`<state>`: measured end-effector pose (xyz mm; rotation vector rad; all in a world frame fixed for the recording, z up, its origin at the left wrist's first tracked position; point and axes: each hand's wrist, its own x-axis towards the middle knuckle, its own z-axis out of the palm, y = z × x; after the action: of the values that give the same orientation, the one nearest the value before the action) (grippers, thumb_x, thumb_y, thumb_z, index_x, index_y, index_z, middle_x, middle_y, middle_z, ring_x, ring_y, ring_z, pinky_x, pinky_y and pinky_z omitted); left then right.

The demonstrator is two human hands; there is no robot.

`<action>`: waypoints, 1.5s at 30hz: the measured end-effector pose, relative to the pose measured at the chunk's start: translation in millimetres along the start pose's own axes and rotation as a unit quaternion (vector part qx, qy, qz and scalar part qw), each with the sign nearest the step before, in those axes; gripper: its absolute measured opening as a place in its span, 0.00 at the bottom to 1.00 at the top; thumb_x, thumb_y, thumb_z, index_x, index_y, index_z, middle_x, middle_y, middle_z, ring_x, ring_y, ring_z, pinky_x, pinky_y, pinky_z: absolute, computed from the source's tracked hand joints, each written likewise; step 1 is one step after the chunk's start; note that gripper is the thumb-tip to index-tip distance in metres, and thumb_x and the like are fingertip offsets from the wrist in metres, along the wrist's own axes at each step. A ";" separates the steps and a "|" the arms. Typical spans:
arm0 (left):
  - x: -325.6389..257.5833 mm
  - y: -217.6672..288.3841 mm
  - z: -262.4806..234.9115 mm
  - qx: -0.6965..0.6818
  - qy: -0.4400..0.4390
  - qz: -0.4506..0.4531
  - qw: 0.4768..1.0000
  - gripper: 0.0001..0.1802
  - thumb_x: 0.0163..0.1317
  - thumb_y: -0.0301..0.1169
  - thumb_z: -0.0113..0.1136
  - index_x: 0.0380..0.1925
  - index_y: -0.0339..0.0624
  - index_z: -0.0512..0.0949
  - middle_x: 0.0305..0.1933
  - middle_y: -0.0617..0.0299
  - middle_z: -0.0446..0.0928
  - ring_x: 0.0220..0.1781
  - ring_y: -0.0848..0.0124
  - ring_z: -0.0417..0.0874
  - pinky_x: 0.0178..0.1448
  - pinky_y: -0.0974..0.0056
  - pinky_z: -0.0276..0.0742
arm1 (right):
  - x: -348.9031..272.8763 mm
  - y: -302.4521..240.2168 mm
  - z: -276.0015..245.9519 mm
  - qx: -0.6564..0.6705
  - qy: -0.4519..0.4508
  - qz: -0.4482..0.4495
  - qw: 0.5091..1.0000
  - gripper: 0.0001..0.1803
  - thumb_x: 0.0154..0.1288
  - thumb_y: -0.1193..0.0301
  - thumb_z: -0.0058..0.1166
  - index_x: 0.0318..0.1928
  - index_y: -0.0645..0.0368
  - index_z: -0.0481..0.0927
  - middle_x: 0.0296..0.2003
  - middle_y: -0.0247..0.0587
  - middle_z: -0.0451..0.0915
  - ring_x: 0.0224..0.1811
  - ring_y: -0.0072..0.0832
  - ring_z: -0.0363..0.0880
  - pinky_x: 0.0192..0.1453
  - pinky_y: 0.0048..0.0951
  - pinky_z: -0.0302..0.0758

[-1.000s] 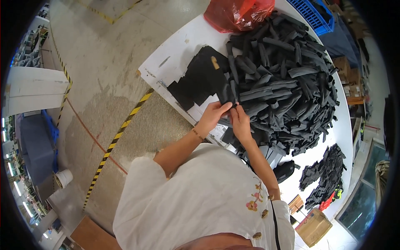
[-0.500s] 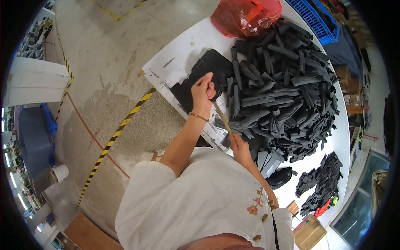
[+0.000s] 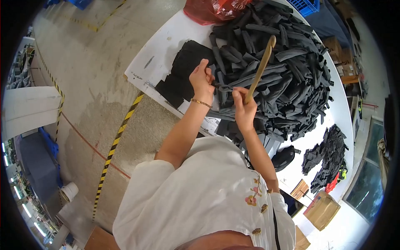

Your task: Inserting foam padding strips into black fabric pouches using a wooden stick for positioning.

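Standing by the white counter (image 3: 143,54). Person's right hand (image 3: 245,106): fingers clamped on the lower end of a tan stick (image 3: 263,64), which slants up and away over the big pile of dark grey strips (image 3: 287,75). Upper tip is rounded, pointing away from the person.

Left hand (image 3: 201,81): fingers curled in, thumb raised, over the right side of a stack of flat black pieces (image 3: 187,58). A narrow dark strip (image 3: 225,88) spans the gap between the hands, its right end at the right thumb. Can't tell if the left fingers are clamped on it; that end is hard to make out.

Around them: red plastic bag (image 3: 216,10) at the far side, just beside the pile; blue crate (image 3: 306,6) near the far edge. Smaller dark pile (image 3: 327,158) to the right, apart from the big one. Black rounded object (image 3: 284,159) between the right forearm and the smaller pile.
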<state>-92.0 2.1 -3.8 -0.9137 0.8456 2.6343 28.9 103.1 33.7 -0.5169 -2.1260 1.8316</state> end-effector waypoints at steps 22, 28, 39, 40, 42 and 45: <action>-105.2 -39.4 34.0 0.370 -0.485 -0.026 0.792 0.20 0.71 0.40 0.42 0.22 0.40 0.66 0.15 0.64 0.68 0.18 0.77 0.69 0.24 0.69 0.64 | 97.9 -89.7 -86.4 -0.258 0.258 -0.289 0.885 0.03 0.65 0.76 0.51 0.34 0.62 0.77 0.30 0.37 0.75 0.31 0.29 0.72 0.34 0.29 0.70; -42.8 -63.0 -93.4 0.308 -0.345 -0.073 0.883 0.12 0.67 0.32 0.48 0.28 0.36 0.74 0.26 0.55 0.76 0.24 0.70 0.79 0.33 0.64 0.76 | 205.8 -136.0 -262.7 -0.344 0.433 -0.232 0.800 0.21 0.65 0.57 0.55 0.41 0.66 0.81 0.27 0.41 0.80 0.27 0.32 0.76 0.30 0.31 0.72; 19.8 63.8 -207.6 0.766 -0.203 0.395 0.465 0.10 0.44 0.25 0.65 0.28 0.48 0.77 0.34 0.65 0.72 0.43 0.62 0.74 0.46 0.57 0.70 | 39.2 0.2 -103.0 -0.343 0.028 -0.056 0.937 0.14 0.69 0.67 0.52 0.51 0.61 0.76 0.32 0.33 0.76 0.32 0.19 0.70 0.36 0.21 0.69; 23.0 64.6 -207.6 0.766 -0.206 0.394 0.464 0.10 0.44 0.25 0.65 0.28 0.48 0.77 0.34 0.65 0.72 0.43 0.62 0.74 0.46 0.57 0.70 | 30.8 4.2 -92.3 -0.308 -0.005 -0.037 0.951 0.13 0.69 0.69 0.53 0.50 0.61 0.76 0.31 0.32 0.75 0.31 0.17 0.68 0.34 0.19 0.68; 32.9 64.1 -207.1 0.711 -0.268 0.465 0.454 0.10 0.47 0.26 0.63 0.33 0.47 0.78 0.34 0.64 0.72 0.42 0.61 0.74 0.45 0.57 0.71 | 20.5 12.1 -75.7 -0.296 -0.055 -0.035 0.953 0.11 0.68 0.70 0.53 0.48 0.62 0.77 0.29 0.32 0.76 0.28 0.17 0.68 0.32 0.19 0.67; 51.8 61.2 -220.6 0.720 -0.282 0.444 0.452 0.10 0.50 0.26 0.62 0.35 0.46 0.79 0.34 0.63 0.73 0.41 0.61 0.75 0.44 0.58 0.73 | 13.9 26.4 -61.7 -0.295 -0.114 -0.081 0.945 0.11 0.65 0.71 0.55 0.46 0.63 0.77 0.28 0.41 0.78 0.26 0.27 0.73 0.31 0.25 0.70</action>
<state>-47.0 -175.9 -149.9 1.0407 2.8517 1.0873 45.8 167.2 16.8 -0.2432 -2.7866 1.1936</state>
